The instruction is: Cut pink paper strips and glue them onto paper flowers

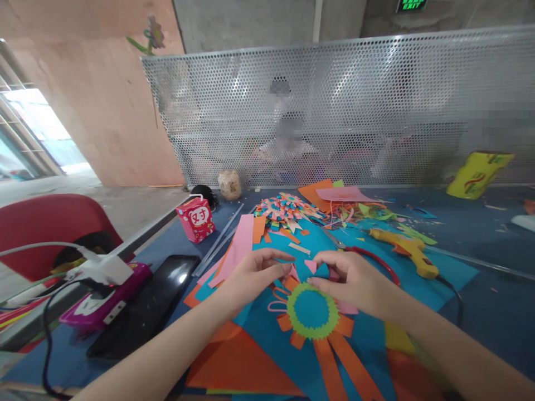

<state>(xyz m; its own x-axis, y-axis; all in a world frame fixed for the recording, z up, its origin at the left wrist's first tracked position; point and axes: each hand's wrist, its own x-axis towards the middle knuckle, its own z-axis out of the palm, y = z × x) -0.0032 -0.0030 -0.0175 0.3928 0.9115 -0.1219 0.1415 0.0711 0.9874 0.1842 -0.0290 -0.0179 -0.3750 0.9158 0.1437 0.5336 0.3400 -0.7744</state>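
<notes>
Pinching; two hands (264, 273); one rosette (312, 312)

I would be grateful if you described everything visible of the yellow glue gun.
The glue gun has a yellow plastic-looking body with an orange trigger. It lies on its side on blue paper, right of the red-handled scissors, nozzle pointing left and handle toward the near right. A dark cord leaves the handle's end. Neither hand touches it.

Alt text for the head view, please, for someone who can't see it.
Left hand and right hand pinch small paper pieces above an orange, green and blue paper rosette on blue paper. Around them lie red-handled scissors, a yellow glue gun, a phone and paper scraps.
</notes>
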